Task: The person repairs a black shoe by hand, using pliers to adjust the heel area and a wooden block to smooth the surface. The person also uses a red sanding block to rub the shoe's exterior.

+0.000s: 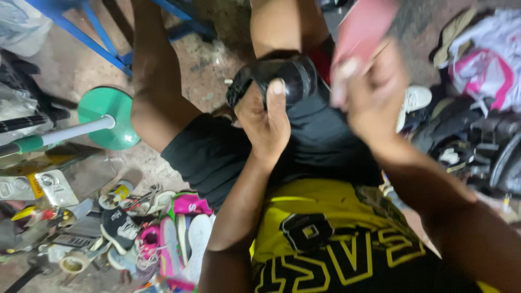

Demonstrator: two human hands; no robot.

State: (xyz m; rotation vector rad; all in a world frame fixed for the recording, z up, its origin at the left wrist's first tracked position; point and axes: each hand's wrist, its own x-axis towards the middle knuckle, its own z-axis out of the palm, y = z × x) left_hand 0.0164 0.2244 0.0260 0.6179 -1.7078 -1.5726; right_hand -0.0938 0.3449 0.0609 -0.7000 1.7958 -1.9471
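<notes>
Seen from above, a person in a yellow and black shirt [336,239] sits with knees apart. The left hand [264,122] grips a black shoe [282,78] resting on the lap, thumb pressed over its top. The right hand [369,92], blurred, is closed around a pink flat piece [363,24] just beside the shoe. Pink and white sneakers [173,239] lie on the floor.

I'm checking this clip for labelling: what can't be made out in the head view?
- Right hand: motion-blurred; its grip on the flat pink piece is unclear, and the top edge cuts that piece off.
- Glossy black shoe: mostly covered by the left hand, so its full shape is hidden.
- Small tools and tins on the floor: too small and jumbled to identify.
- Dark heap of shoes: shadowed, cut by the right edge.
</notes>
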